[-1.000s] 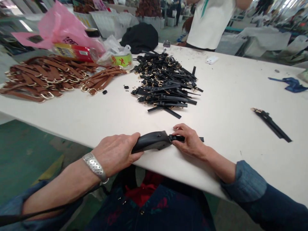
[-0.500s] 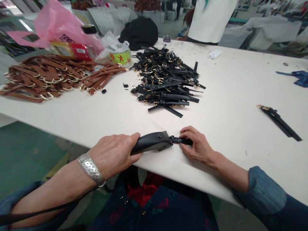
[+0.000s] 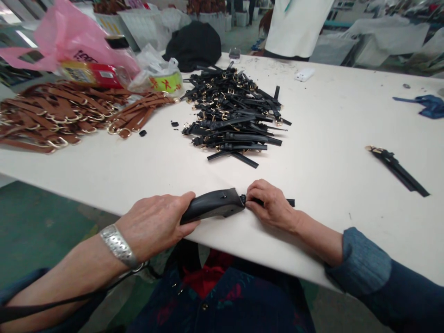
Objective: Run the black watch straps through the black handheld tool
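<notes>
Gripping the black tool (image 3: 211, 206) at the surface's (image 3: 329, 152) near edge, left hand (image 3: 154, 224) stays wrapped tight; right hand (image 3: 270, 206) pinches a black strap (image 3: 289, 202), seemingly against its tip.

A strap-making workshop: white worktable (image 3: 329, 138) with heaps of black straps (image 3: 232, 115) and brown straps (image 3: 62, 113).
</notes>
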A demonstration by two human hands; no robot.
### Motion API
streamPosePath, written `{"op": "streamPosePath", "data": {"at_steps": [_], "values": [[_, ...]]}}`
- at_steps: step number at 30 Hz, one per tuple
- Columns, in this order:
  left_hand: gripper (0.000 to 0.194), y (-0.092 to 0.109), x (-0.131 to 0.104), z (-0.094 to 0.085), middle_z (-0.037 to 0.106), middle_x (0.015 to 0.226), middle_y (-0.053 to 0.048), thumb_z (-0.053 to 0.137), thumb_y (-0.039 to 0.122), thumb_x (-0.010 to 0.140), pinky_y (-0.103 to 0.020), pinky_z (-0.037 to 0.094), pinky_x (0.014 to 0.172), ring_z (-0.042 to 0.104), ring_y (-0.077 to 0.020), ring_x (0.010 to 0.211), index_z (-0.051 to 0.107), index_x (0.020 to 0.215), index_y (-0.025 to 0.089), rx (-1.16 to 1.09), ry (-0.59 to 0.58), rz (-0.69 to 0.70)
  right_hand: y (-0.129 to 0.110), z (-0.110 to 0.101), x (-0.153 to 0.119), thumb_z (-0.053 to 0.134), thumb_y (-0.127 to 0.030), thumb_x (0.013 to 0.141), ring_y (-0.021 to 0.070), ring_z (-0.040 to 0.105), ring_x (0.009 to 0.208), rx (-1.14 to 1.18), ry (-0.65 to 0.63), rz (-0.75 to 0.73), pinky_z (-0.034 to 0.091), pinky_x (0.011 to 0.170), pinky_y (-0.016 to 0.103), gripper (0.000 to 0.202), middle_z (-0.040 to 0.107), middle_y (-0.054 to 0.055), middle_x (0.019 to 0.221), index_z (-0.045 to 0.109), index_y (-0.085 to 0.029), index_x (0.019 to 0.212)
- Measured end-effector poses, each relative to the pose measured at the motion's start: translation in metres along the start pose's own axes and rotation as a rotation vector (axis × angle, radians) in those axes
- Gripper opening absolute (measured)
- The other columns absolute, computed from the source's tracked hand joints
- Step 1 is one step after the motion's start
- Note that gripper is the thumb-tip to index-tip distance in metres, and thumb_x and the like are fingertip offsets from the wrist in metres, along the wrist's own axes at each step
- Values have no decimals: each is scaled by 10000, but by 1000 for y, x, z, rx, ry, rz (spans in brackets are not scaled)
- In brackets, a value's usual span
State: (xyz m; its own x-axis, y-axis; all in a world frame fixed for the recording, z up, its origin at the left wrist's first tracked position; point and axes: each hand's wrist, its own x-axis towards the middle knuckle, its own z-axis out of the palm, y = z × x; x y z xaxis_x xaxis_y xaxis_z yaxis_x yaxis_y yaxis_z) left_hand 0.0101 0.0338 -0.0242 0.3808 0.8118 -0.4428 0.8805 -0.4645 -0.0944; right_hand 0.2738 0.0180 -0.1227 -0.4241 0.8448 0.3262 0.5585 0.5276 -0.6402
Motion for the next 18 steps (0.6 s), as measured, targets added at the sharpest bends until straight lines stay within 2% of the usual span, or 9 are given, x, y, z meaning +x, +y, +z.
{"op": "streamPosePath", "data": {"at_steps": [3, 8, 13, 18], "values": [[305, -1, -1, 0, 674, 762, -79, 455, 480, 840, -337, 334, 575, 633, -273, 685, 562, 977, 230, -5, 7, 16, -2, -3, 4, 541, -128, 856, 164, 534, 844, 119, -70, 105, 434, 792, 317, 126, 588, 31, 879, 548, -190, 746], [312, -5, -2, 2, 672, 746, -83, 445, 485, 841, -344, 331, 570, 633, -279, 673, 558, 981, 230, -4, -1, 19, 1, -6, 8, 452, -219, 912, 137, 491, 737, 234, -106, 215, 381, 697, 273, 130, 530, -10, 773, 495, -205, 790], [340, -6, -1, 0, 685, 782, -102, 437, 487, 841, -363, 354, 591, 651, -310, 710, 569, 1014, 226, 10, -7, 20, 2, 0, 11, 473, -240, 909, 126, 500, 660, 157, -38, 366, 349, 671, 262, 109, 570, -39, 713, 504, -219, 807], [352, -6, 4, -7, 678, 751, -99, 430, 501, 847, -357, 332, 575, 642, -309, 688, 582, 1015, 232, 77, 5, 43, 1, 5, 14, 504, -251, 910, 133, 538, 632, 111, 17, 429, 342, 662, 263, 87, 633, -51, 693, 526, -231, 828]]}}
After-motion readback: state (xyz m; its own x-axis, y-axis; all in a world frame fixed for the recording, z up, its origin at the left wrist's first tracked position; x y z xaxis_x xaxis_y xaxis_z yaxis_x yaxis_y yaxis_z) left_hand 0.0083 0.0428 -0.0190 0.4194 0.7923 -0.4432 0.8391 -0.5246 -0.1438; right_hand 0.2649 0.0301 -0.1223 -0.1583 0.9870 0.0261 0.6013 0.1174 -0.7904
